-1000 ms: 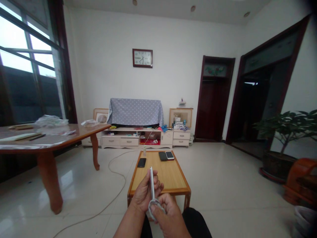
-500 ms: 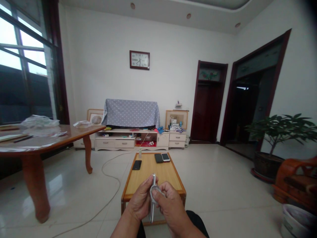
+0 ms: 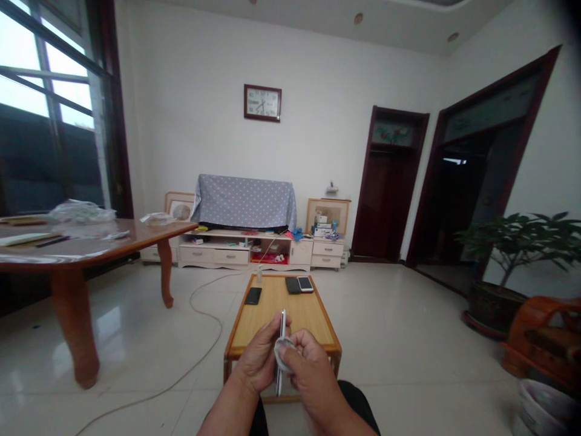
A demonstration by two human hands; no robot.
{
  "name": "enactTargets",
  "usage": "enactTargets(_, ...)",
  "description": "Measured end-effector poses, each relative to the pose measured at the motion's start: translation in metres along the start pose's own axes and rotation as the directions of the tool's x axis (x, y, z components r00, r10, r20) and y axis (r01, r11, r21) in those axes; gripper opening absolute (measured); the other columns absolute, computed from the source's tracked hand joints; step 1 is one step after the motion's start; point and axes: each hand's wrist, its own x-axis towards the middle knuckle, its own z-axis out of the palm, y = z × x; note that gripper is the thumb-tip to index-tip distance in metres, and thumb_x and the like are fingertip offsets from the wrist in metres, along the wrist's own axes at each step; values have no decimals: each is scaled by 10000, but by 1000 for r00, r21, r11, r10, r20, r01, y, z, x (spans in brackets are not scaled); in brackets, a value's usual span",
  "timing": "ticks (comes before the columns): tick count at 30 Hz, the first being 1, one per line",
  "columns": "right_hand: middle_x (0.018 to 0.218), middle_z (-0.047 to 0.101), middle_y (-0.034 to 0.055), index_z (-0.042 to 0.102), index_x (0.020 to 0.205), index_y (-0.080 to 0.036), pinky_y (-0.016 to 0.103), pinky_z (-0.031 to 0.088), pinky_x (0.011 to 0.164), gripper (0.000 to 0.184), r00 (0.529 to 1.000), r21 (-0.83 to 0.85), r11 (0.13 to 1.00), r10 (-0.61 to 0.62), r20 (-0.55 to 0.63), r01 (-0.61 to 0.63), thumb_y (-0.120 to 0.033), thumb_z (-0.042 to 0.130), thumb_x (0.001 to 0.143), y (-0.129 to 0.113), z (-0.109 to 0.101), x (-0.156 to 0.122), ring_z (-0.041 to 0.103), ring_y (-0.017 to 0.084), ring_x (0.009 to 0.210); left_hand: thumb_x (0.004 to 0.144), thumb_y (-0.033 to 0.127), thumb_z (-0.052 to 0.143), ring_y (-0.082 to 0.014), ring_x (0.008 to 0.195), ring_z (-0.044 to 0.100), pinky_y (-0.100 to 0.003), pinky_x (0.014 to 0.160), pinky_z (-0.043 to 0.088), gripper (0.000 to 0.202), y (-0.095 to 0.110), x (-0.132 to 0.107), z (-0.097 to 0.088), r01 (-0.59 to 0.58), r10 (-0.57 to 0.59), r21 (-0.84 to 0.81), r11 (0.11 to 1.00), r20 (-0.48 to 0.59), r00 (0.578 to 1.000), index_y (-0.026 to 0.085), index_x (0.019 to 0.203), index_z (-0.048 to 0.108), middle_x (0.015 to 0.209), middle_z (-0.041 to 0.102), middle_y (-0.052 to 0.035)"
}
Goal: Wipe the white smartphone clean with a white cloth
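My left hand (image 3: 257, 358) grips a thin silver phone (image 3: 282, 321) seen edge-on, held upright in front of me. My right hand (image 3: 310, 372) presses a small white cloth or wipe (image 3: 282, 350) against the phone's right face. Both hands hover over the near edge of a low wooden table (image 3: 313, 315). On that table's far end lie a black phone (image 3: 253, 295), a dark phone (image 3: 293, 285) and a white-framed phone (image 3: 305, 283), with a small bottle (image 3: 259, 274) beside them.
A large brown table (image 3: 86, 248) with papers and plastic bags stands at left. A cable (image 3: 200, 315) runs across the tiled floor. A TV cabinet with a covered screen (image 3: 245, 203) is at the back wall. A potted plant (image 3: 521, 254) and orange chair (image 3: 544, 339) stand at right.
My right hand with the cloth has moved up along the phone from its lower end to its middle. The phone sits lower in my left hand. The view shifted slightly.
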Motion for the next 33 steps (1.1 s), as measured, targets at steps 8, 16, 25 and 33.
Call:
enactTargets(8, 563, 431, -86, 429, 708, -226, 216, 287, 523, 377, 996, 2, 998, 55, 77, -55, -403, 761, 706, 17, 9, -13, 341, 86, 516, 910, 409, 672, -75, 521, 494, -229, 579, 432, 262, 8, -2, -6, -38, 38, -6, 999, 7, 999, 152, 960, 669, 607, 533, 47)
enactTargets(16, 619, 478, -67, 465, 741, -212, 214, 298, 547, 277, 1000, -7, 1000, 3, -21, -3, -336, 712, 753, 3, 12, 3, 373, 92, 558, 886, 379, 706, -92, 562, 550, -226, 560, 415, 249, 9, -3, -4, -49, 49, 18, 999, -37, 998, 144, 959, 666, 660, 594, 19)
enactTargets(25, 615, 462, -66, 464, 726, -213, 216, 276, 521, 306, 1000, -11, 1000, 4, -6, -4, -358, 734, 745, 5, 12, -1, 356, 91, 552, 862, 392, 730, -87, 545, 531, -224, 559, 406, 267, 9, -9, 2, -63, 65, 40, 997, -47, 997, 145, 946, 675, 638, 576, 30)
enactTargets(33, 595, 458, -71, 462, 724, -214, 218, 278, 519, 271, 1000, -10, 1000, -4, -1, 4, -336, 702, 748, 9, 9, 2, 357, 91, 541, 843, 392, 748, -89, 551, 526, -224, 570, 405, 268, 10, -10, 3, -84, 91, 89, 993, -84, 992, 148, 921, 668, 631, 569, 32)
